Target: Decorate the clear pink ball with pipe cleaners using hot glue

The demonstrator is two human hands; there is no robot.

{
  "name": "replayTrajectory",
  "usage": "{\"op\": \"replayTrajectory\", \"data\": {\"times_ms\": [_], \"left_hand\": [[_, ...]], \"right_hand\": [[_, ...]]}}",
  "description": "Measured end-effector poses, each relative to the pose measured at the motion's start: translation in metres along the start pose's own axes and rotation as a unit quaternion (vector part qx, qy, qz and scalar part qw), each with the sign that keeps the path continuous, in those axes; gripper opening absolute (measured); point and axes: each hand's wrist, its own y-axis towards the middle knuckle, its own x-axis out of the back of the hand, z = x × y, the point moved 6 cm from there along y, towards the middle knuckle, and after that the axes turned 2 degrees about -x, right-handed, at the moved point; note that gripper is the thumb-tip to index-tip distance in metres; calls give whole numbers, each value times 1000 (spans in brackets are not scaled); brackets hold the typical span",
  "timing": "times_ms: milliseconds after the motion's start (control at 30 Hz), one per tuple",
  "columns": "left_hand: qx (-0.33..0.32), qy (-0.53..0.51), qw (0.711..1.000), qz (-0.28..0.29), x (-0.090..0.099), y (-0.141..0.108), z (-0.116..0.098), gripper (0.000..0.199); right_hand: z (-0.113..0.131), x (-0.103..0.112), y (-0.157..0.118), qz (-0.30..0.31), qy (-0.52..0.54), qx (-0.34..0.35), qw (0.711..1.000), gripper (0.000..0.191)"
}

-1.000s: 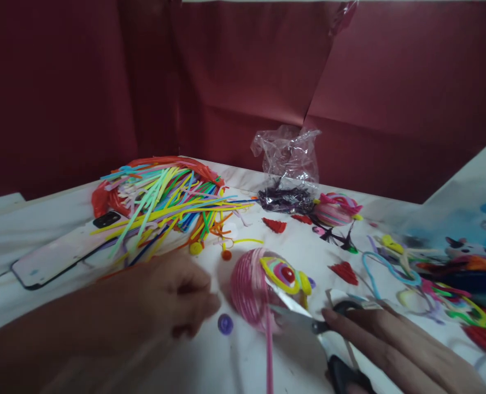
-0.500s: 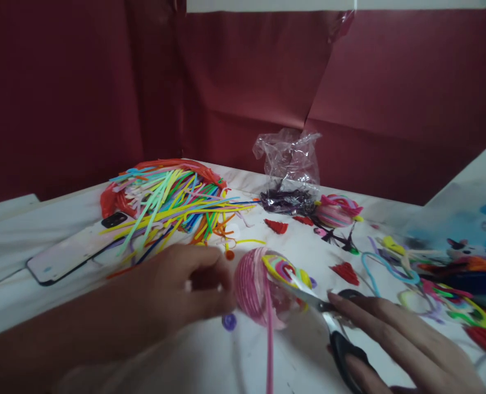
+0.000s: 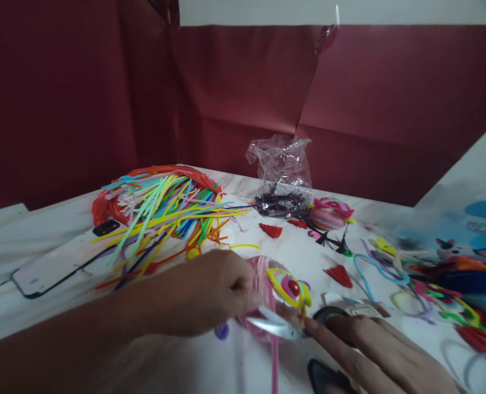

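Note:
A pair of scissors with black handles is in my right hand, its fingers around the grips. The blades are parted and point left across the lower front of a pink ball wrapped in fuzzy strand. My left hand is closed at the ball's left side, covering much of it; whether a loose strand is pinched there is hidden. A long pink strand hangs from the ball toward me. On the ball's right side sits a yellow-rimmed eye shape with a red centre.
A heap of coloured pipe cleaners and a phone lie at left. Behind are a clear plastic bag and another pink wrapped piece. Red pieces and loose coloured strands lie at right. A purple coil is near the ball.
My left hand has moved right onto the ball, and its fingers have closed. The scissors have shifted lower and left, from the eye shape to the ball's lower front. The view has tilted slightly.

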Motion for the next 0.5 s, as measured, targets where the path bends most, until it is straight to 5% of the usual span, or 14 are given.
{"op": "replayTrajectory", "data": {"times_ms": [200, 267, 333, 367, 500], "left_hand": [[26, -69, 987, -142, 25, 8, 21, 47], [-31, -58, 994, -91, 12, 13, 10, 53], [-68, -29, 997, -33, -6, 19, 3, 99], [-70, -20, 997, 2, -16, 23, 4, 107], [-85, -36, 995, 35, -38, 35, 11, 112]], "right_hand": [[-51, 11, -23, -7, 23, -229, 973, 36], [-62, 12, -28, -10, 63, -270, 961, 38], [-69, 11, -29, -10, 89, -294, 952, 39], [-71, 11, -29, -13, 92, -304, 948, 38], [-76, 13, -25, -25, 96, -341, 935, 36]]}}
